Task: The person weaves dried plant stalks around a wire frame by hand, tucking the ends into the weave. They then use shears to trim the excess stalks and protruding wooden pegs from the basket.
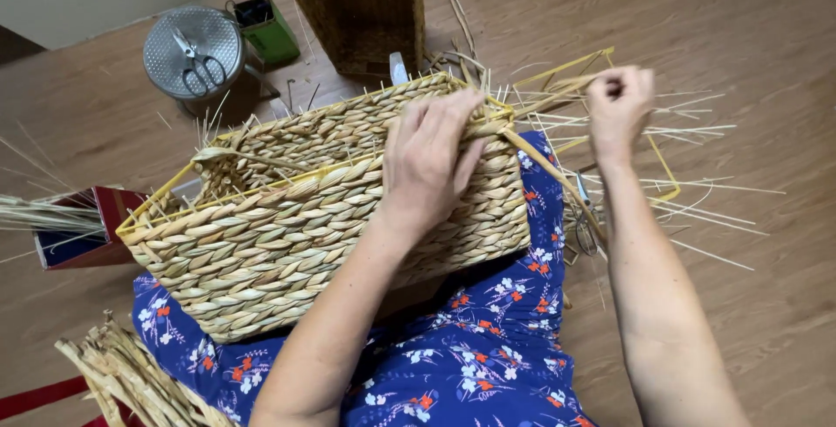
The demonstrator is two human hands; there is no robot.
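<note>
My left hand (431, 161) lies flat over the rim of the woven basket (331, 201), its fingers (453, 114) spread and pressing on the top edge, clamping nothing, only steadying; my right hand (618, 105) is closed in a pinch on the end of a fibre strand (549, 170), pulled taut from the basket's right corner up and away to the right.

The basket rests tipped on my lap, on the blue flowered fabric (488, 349), its opening turned away from me; its long axis runs from lower left to upper right, and a yellow wire frame (157, 196) shows along the rim; loose ends bristle up from the far edge.

I judge the basket light but stiff, its twisted weave rough enough not to slip; the rim by the frame seems the firm place to hold; the strand looks pliable yet liable to fray or snap if jerked.

On the wooden floor (766, 26) lie thin straws (697, 183); scissors (198, 66) sit on a round metal lid (165, 40), a taller woven box (361, 9) beyond; a bundle of flat fibre (131, 383) lies by my left knee.
</note>
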